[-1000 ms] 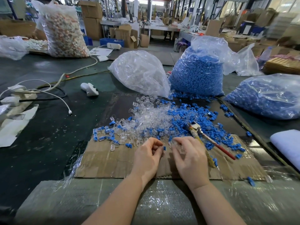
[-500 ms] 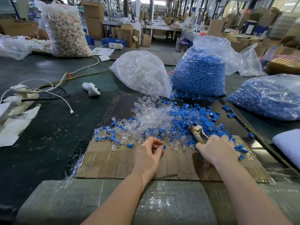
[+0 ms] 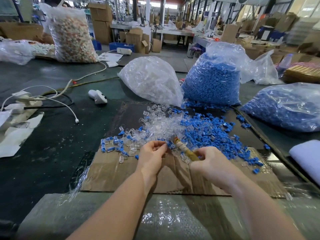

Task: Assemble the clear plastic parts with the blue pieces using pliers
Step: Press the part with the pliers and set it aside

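- Two hands work over one sheet of cardboard [image 3: 110,172] lying on the dark green surface [image 3: 52,153].
- The right hand [image 3: 210,164] has its fingers curled round the taped handles of one pair of pliers [image 3: 184,149], whose nose points up and left toward the left hand; the tip is blurred, so whether it touches a part cannot be told.
- The left hand [image 3: 152,153] has its fingers curled in, the tips pinched together on something small; which kind of piece it is cannot be made out.
- Loose clear plastic parts [image 3: 155,125] lie heaped on the cardboard just beyond the hands, too many to count.
- Loose blue pieces [image 3: 207,129] spread to the right of the clear ones and mix with them, likewise past counting.
- Behind the heap stand one bag of clear parts [image 3: 152,80] and one upright bag of blue pieces [image 3: 213,80], touching side by side.
- One more bag of blue pieces [image 3: 285,106] lies at the right, well apart.
- One bag of pale mixed pieces [image 3: 72,35] stands far left.
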Available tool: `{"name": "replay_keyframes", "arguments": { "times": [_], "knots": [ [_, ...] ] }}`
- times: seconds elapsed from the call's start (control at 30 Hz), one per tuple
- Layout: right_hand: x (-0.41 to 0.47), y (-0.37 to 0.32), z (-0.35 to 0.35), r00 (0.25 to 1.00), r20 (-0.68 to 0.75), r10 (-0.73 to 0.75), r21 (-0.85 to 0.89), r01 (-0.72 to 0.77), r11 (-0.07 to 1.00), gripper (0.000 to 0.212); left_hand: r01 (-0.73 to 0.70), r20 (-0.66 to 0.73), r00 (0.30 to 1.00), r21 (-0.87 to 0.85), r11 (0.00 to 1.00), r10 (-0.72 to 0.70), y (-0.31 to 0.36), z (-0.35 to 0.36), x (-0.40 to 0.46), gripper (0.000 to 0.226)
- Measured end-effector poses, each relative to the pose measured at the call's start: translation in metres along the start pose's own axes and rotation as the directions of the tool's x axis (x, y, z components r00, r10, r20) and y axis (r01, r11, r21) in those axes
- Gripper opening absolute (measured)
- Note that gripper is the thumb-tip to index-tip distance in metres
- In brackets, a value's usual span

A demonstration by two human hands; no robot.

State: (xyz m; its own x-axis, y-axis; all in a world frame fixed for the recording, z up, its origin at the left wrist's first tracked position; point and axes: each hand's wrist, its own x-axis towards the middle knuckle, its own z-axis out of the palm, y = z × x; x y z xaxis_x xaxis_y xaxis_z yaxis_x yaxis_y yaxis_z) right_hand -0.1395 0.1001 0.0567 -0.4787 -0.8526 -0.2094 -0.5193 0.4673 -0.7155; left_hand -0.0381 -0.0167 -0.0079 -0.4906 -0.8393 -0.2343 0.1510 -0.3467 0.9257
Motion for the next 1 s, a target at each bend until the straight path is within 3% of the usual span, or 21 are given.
{"name": "replay_keyframes", "arguments": {
  "times": [0.17,0.4,1.0],
  "knots": [
    [0.001,-0.002,0.012,0.991,0.087,0.098,0.091,-0.106,0.990,0.019,0.023,-0.007,1.000,0.010,1.000,-0.023,0.002,-0.002,0.001,0.007],
    [-0.004,-0.007,0.009,0.961,0.225,0.158,0.142,-0.193,0.971,0.006,-0.008,-0.101,0.995,0.117,0.993,0.020,0.010,0.002,0.000,0.004],
    [-0.004,-0.004,0.007,0.964,0.258,0.067,0.129,-0.103,0.986,0.010,-0.031,-0.153,0.986,0.239,0.971,0.069,0.017,0.006,-0.007,0.006]
  ]
}}
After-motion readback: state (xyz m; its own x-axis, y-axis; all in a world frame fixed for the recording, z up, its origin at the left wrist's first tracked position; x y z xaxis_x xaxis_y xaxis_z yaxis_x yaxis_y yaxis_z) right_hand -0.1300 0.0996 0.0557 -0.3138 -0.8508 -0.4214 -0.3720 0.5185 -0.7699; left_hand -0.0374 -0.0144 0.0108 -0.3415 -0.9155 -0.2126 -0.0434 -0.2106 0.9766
